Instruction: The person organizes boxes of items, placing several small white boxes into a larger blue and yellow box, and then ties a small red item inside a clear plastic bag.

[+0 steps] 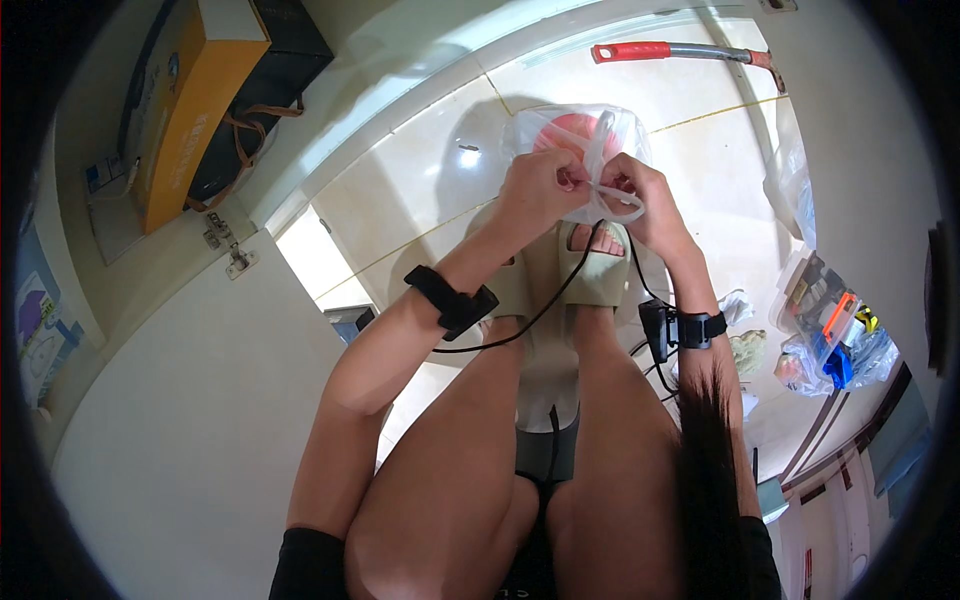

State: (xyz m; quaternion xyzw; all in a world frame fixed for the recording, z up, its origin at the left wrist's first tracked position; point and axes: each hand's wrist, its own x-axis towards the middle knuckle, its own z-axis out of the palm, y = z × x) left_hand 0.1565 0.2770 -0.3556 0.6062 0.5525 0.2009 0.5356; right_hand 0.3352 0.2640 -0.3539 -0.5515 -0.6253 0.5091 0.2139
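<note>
Both of my hands pinch the gathered top of a translucent plastic bag (634,135) just beyond my sandaled feet. My left hand (541,187) grips it from the left, fingers curled in. Close beside it, my right hand (646,196) grips from the right. A loop of the bag's handle (622,202) hangs between them, and another strip stands up above the fingers. Through the plastic shows a round pink and red thing (564,129), partly hidden by my left hand; its kind is unclear. Dark straps with devices circle both forearms.
A red-handled metal tool (634,52) lies on the tiled floor (405,187) ahead. To the left are an open cabinet door (202,397) and an orange box (176,135). Rightward sits a clear plastic container (821,300) with mixed items. A black cable (540,319) crosses my legs.
</note>
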